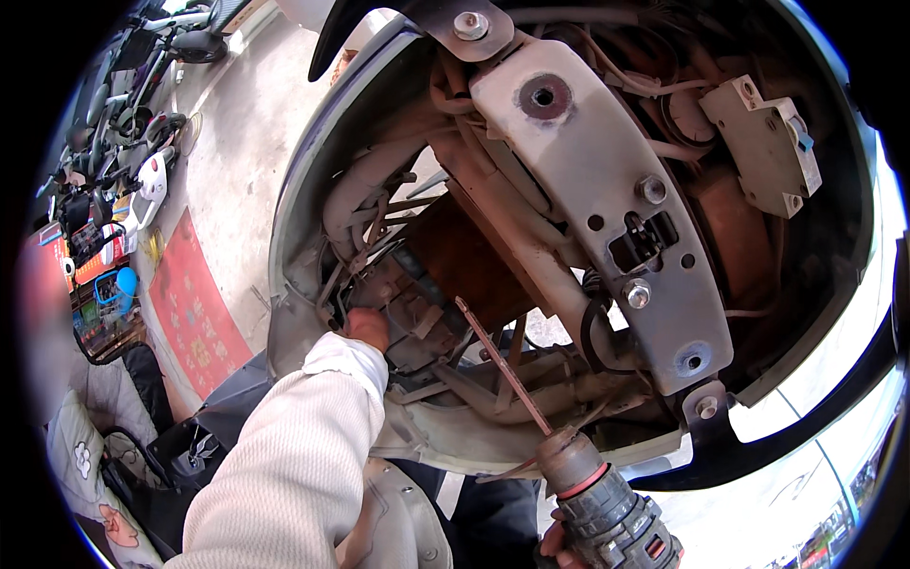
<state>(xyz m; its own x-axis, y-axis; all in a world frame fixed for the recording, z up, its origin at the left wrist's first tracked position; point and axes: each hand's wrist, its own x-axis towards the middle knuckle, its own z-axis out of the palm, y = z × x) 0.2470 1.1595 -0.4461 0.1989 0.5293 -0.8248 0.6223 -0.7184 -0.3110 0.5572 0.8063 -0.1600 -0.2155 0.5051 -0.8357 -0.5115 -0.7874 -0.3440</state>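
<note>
right fingers [557,542] grip a scuffed, red-ringed drill [609,507], long bit [504,367] brownish; can't tell whether left fingers [370,327] grasp.

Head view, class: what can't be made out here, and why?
In the head view:
What the left hand touches: hidden by the hand itself.
Most of the right hand: behind the drill and below the lower edge.
The drill's rear: cut off by the lower edge.
Parked scooters' details: too small.

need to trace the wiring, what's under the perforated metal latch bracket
Past the edges of the latch bracket, a dusty tube, a black cable and pale wires show; whatever lies directly behind it is covered.
</note>
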